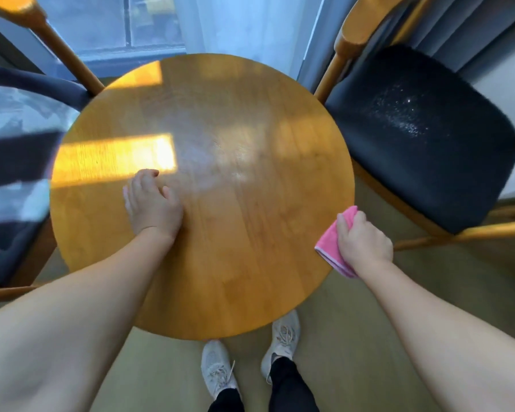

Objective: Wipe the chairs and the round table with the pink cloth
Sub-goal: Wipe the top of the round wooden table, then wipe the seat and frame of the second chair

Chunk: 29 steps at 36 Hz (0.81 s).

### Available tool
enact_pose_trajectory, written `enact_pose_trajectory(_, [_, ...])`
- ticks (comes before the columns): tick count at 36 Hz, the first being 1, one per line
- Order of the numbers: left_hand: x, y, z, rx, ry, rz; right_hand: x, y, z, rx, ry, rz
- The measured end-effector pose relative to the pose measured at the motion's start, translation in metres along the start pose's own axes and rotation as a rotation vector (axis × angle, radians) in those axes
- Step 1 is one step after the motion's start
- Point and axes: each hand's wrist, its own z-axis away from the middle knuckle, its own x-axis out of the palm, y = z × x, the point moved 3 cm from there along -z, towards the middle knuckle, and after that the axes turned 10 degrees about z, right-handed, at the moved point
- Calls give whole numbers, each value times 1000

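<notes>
A round wooden table (250,227) fills the middle of the view. My left hand (152,203) rests on its top left of centre, fingers loosely bent, holding nothing. My right hand (363,239) grips the folded pink cloth (336,242) against the table's right edge. A chair with a black padded seat (422,144) and wooden frame stands to the right of the table. A second dark-seated chair (9,162) stands to the left, part of it in sunlight.
A window and a white curtain (250,25) lie behind the table, with grey drapes at the far right. My two feet in pale sneakers (283,340) stand on the beige floor just under the table's near edge.
</notes>
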Motion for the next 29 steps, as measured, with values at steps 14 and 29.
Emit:
enact_pose_trajectory(14, [-109, 170, 194, 300, -683, 346, -145, 44, 188, -203, 53, -603])
enact_pose_trajectory(29, [-172, 305, 277, 532, -1045, 463, -238, 119, 283, -371, 181, -804])
